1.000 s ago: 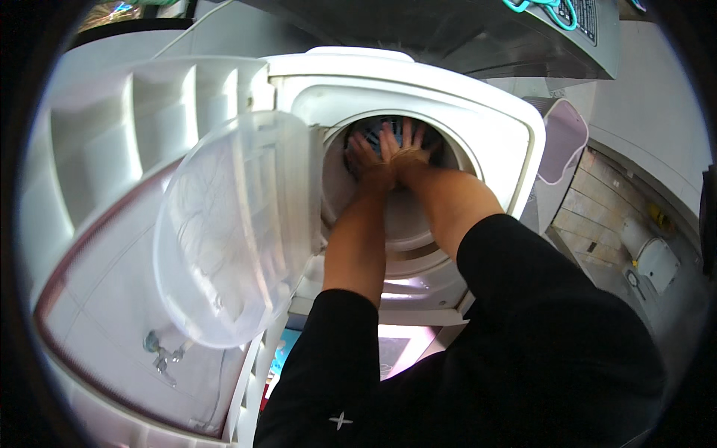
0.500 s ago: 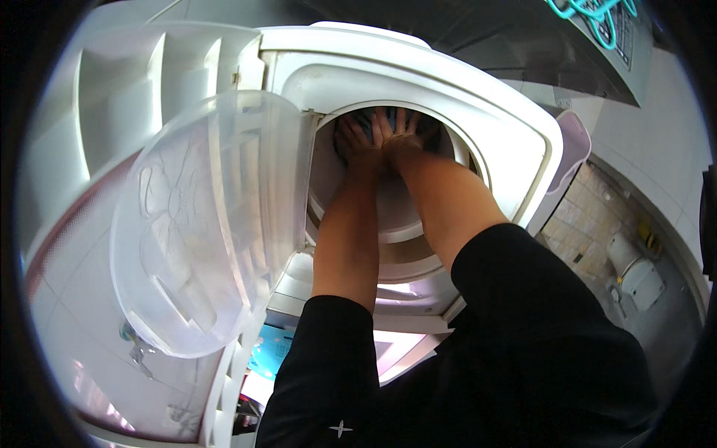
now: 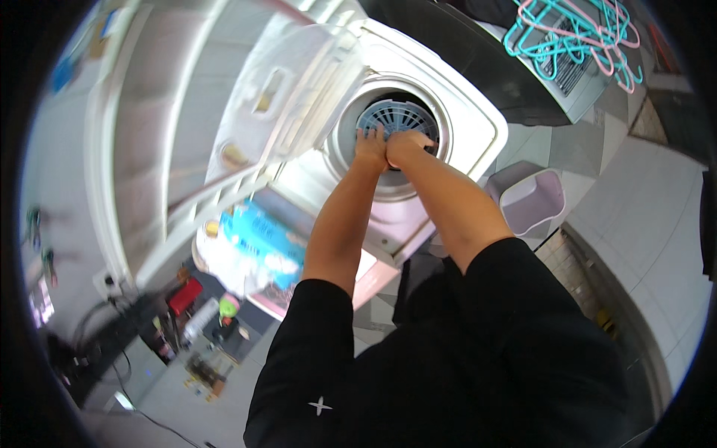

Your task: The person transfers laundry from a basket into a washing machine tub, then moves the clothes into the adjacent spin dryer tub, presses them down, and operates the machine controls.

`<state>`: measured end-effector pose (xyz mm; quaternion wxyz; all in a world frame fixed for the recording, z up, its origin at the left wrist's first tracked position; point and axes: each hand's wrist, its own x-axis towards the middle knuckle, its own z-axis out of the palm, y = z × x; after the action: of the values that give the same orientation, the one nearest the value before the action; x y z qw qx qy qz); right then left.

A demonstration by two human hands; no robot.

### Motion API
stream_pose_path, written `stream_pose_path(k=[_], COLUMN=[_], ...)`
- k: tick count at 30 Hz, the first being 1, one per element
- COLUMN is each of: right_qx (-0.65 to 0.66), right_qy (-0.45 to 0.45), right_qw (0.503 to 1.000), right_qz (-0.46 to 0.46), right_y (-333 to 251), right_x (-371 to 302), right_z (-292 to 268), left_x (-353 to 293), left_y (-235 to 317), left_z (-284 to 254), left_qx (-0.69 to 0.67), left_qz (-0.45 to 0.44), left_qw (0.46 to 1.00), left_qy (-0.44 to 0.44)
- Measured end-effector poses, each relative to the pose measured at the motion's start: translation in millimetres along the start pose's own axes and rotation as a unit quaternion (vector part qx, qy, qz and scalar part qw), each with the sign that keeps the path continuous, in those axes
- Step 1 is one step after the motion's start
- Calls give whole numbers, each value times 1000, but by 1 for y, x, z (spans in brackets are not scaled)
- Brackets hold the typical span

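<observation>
Both my arms reach into the round steel spin tub (image 3: 345, 134) of a white washing machine (image 3: 467, 138). A blue-grey slotted plastic disc (image 3: 399, 114) sits inside the tub. My left hand (image 3: 371, 148) rests at the disc's near edge with its fingers stretched out over it. Close against it, my right hand (image 3: 408, 146) is bent down at the same edge. Most of the right fingers are hidden, so their grip cannot be told. A translucent lid (image 3: 295, 86) stands raised at the tub's left.
Pink and turquoise hangers (image 3: 571, 37) lie on a dark appliance (image 3: 478, 78) at the far right. A pale purple bin (image 3: 532, 200) stands right of the machine. Left of my arms are a blue package (image 3: 261, 239) and several small items, including a red one (image 3: 185, 296).
My view has shifted, showing more floor and the hangers. My hands, earlier spread flat deep in the tub, are now at the near edge of the slotted disc, which shows more plainly.
</observation>
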<state>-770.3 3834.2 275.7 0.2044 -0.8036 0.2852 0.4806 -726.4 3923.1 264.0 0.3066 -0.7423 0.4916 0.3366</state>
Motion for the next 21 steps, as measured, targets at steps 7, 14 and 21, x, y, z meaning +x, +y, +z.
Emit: stream_pose_path(k=[7, 14, 21], right_qx=[98, 95, 53], right_qy=[132, 139, 156], right_qw=[948, 940, 951], right_qz=[-273, -297, -263], right_y=[32, 36, 37], right_x=[-80, -94, -70], right_z=[23, 27, 17], left_x=[-168, -264, -245], left_y=[17, 38, 52], left_z=[-7, 16, 55], left_qx=[-297, -406, -318], left_qz=[14, -110, -223], left_qw=[914, 740, 743], left_qy=[277, 525, 545])
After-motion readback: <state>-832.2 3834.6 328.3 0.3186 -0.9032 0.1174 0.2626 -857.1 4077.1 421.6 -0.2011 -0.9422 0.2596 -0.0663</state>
